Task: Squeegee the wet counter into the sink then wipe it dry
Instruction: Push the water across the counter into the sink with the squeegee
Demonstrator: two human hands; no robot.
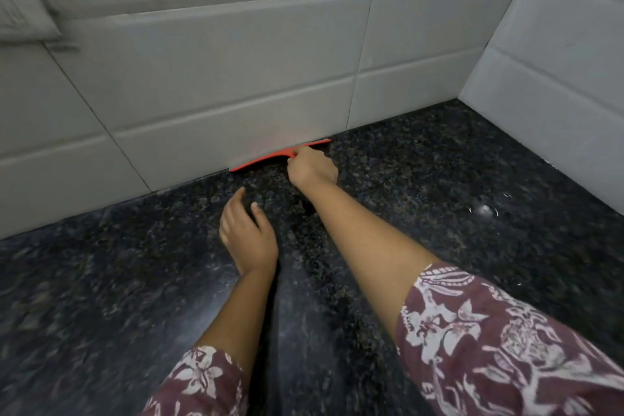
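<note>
A thin red squeegee (266, 160) lies along the seam where the dark speckled counter (439, 179) meets the back wall. My right hand (312, 167) is stretched far forward and grips the squeegee near its middle, fingers closed on its edge. Nearer to me, my left hand (246, 235) rests palm-down on the counter with its fingers spread and holds nothing. Small water drops (486, 209) glint on the counter to the right. No sink shows in the head view.
Grey tiled walls (236, 61) close off the back, and a second tiled wall (557, 78) forms a corner at the right. A pale blurred object (23, 13) hangs at the upper left.
</note>
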